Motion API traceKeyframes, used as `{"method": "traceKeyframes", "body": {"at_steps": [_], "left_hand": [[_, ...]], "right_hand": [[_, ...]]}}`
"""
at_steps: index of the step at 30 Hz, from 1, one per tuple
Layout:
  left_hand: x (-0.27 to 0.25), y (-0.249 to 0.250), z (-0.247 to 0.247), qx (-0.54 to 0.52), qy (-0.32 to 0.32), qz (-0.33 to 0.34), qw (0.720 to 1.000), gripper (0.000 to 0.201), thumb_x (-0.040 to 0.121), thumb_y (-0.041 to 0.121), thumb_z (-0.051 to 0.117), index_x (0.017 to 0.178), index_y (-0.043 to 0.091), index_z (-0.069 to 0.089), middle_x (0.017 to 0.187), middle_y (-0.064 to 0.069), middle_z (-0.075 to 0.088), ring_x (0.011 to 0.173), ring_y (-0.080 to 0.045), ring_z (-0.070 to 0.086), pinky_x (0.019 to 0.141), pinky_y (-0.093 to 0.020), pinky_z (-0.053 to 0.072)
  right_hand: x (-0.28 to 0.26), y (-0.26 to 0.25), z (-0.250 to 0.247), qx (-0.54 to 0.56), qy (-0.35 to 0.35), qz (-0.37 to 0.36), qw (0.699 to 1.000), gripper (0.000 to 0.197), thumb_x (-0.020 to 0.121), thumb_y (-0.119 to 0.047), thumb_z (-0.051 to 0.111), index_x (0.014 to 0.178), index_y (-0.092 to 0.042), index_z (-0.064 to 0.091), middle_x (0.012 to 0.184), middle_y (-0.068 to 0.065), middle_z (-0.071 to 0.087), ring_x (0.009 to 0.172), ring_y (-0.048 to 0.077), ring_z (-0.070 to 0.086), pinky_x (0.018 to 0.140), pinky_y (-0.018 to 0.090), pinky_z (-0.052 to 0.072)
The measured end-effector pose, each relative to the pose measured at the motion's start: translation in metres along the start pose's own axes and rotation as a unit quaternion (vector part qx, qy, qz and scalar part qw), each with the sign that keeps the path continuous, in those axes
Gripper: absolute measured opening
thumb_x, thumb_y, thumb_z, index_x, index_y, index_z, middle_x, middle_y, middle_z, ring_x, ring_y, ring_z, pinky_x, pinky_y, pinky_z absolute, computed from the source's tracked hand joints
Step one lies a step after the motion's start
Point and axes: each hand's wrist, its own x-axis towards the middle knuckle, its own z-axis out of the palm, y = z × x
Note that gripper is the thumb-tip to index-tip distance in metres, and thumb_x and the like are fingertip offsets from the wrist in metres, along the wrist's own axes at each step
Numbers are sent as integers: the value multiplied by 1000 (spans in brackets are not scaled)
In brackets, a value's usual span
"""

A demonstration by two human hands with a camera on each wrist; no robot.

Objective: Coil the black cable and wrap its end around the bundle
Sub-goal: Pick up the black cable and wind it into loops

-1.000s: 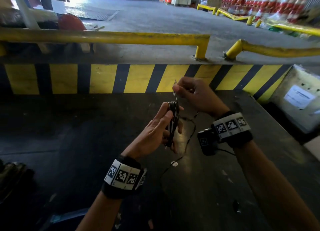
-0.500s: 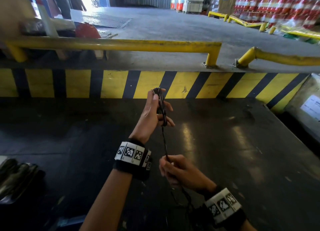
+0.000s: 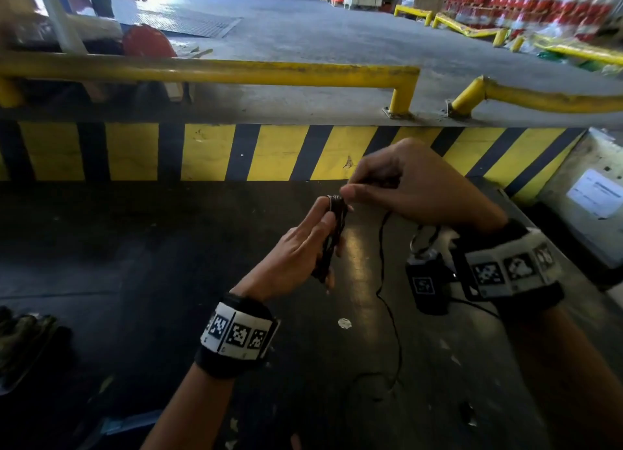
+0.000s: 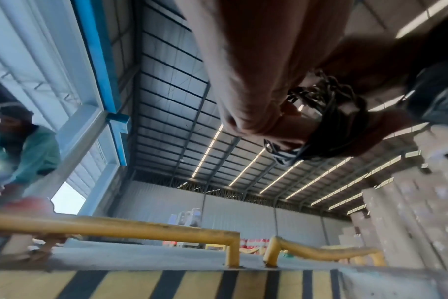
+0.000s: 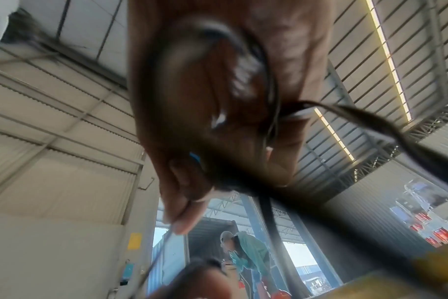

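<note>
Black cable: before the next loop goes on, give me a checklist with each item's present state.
1. Left hand holds the coiled bundle: ok.
2. Right hand pinches the cable at the bundle's top: ok.
3. Loose cable tail hangs free, not snagged: ok down to the dark floor; beyond that, cannot tell.
4. Cable fully coiled: not ok, slack remains.
5. End wrapped around bundle: not ok, not yet done.
6. Loops even and untangled: cannot tell, the wrist views are blurred.

The left hand (image 3: 296, 254) was raised with fingers nearly straight, thumb and fingers clamping the cable bundle (image 3: 332, 237). The right hand (image 3: 414, 186) hovered just above and to the right of the bundle, fingers curled, thumb and forefinger pinching the cable's free strand at the bundle's top.
</note>
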Motion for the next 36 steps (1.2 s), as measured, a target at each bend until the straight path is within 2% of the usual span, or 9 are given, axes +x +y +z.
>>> {"method": "traceKeyframes", "body": {"at_steps": [6, 10, 14, 18, 21, 24, 27, 31, 36], "left_hand": [[-18, 19, 10, -123, -11, 15, 992, 35, 109, 39, 17, 136, 29, 37, 102, -18, 63, 63, -24, 69, 59, -40, 57], [-23, 15, 7, -154, -1, 25, 988, 35, 108, 45, 17, 133, 33, 38, 107, -23, 63, 66, -28, 67, 61, -42, 57], [-25, 19, -3, -185, 39, 35, 981, 42, 105, 53, 20, 136, 37, 42, 110, -20, 62, 73, -28, 67, 66, -45, 55], [-17, 30, -19, -153, 93, 46, 983, 40, 106, 52, 19, 138, 38, 39, 108, -18, 64, 80, -36, 65, 71, -47, 59], [-3, 29, -23, -132, 103, 30, 985, 53, 99, 58, 23, 142, 31, 32, 108, -19, 63, 76, -35, 64, 66, -41, 59], [8, 28, -22, -139, 103, 45, 984, 48, 103, 56, 19, 142, 30, 32, 109, -20, 61, 73, -34, 64, 67, -40, 58], [19, 31, -25, -149, 113, 60, 981, 45, 107, 49, 13, 143, 28, 32, 107, -20, 61, 72, -34, 65, 69, -41, 58], [32, 33, -34, -131, 151, 73, 977, 44, 109, 46, 14, 143, 24, 32, 103, -18, 62, 67, -30, 66, 68, -38, 59], [48, 30, -52, -149, 224, 73, 960, 51, 108, 49, 14, 145, 20, 33, 101, -17, 61, 63, -30, 67, 65, -34, 60]], "right_hand": [[33, 34, 19, 217, -58, 6, 974, 17, 94, -18, 66, 84, -5, 71, 74, -1, 71, 66, 7, 67, 68, 18, 52], [32, 61, 64, 361, -85, 59, 927, 27, 100, -30, 55, 79, -16, 65, 67, -8, 61, 63, 11, 53, 65, 24, 43], [12, 77, 120, 531, -61, 130, 835, 34, 102, -31, 51, 102, 1, 63, 63, -2, 52, 45, 1, 45, 46, 14, 35], [-14, 77, 167, 670, -53, 159, 723, 36, 84, -46, 75, 82, -14, 59, 67, -3, 45, 41, -2, 35, 44, 13, 29], [-23, 64, 185, 703, -46, 168, 689, 33, 82, -43, 78, 80, -18, 58, 67, -6, 41, 49, 2, 35, 51, 20, 24], [-24, 54, 191, 705, -1, 196, 682, 28, 86, -38, 74, 74, -17, 61, 66, -4, 46, 63, 9, 46, 68, 25, 40], [-30, 50, 191, 762, 17, 241, 601, 26, 103, -28, 50, 83, -15, 61, 71, -3, 44, 70, 12, 50, 81, 35, 53], [-38, 52, 195, 698, 45, 308, 644, 26, 100, -33, 55, 125, -25, 52, 83, -3, 53, 52, 3, 34, 40, 15, 28], [-52, 48, 200, 626, 141, 262, 721, 15, 97, -28, 61, 103, -16, 54, 79, -3, 46, 55, 4, 30, 42, 17, 23]]}}
